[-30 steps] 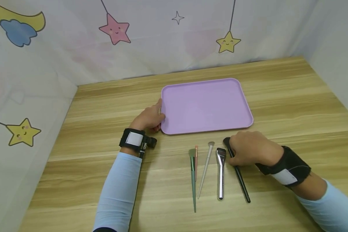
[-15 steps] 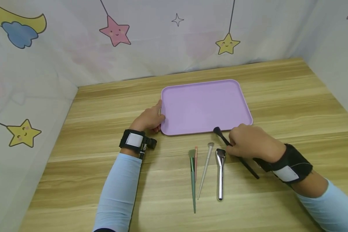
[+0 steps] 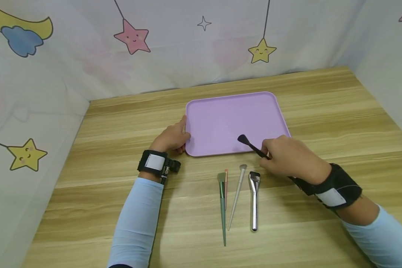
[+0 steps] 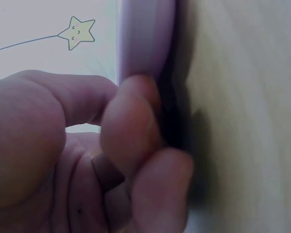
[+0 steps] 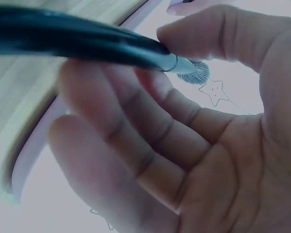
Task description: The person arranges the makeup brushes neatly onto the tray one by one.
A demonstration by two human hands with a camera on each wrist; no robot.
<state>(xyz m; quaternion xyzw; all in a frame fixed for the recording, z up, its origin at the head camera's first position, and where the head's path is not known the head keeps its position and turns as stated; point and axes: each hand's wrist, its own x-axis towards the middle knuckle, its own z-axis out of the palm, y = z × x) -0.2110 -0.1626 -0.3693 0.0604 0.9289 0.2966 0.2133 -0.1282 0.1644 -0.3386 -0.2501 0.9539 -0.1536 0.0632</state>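
My right hand (image 3: 289, 158) pinches a black makeup brush (image 3: 254, 149) between thumb and fingers, its bristle end pointing left over the near edge of the purple tray (image 3: 234, 119). In the right wrist view the dark glossy handle (image 5: 82, 39) crosses the fingertips, with the bristles (image 5: 196, 73) beyond the thumb. At the tray's left edge, my left hand (image 3: 171, 137) grips the rim with the thumb over it and fingers curled below. Close up in the left wrist view, the fingers (image 4: 131, 126) meet the tray's edge (image 4: 145, 39).
In front of the tray lie a green brush (image 3: 222, 208), a short pink brush (image 3: 226, 186), a white brush (image 3: 237, 197) and a silver-handled brush (image 3: 254, 203), roughly side by side. The wooden table (image 3: 127, 123) meets a patterned cloth backdrop (image 3: 174, 56) behind.
My right hand has lifted the black brush from the row and carried it up and away, swinging its bristles left over the tray's near edge. The left hand and tray stay in place.
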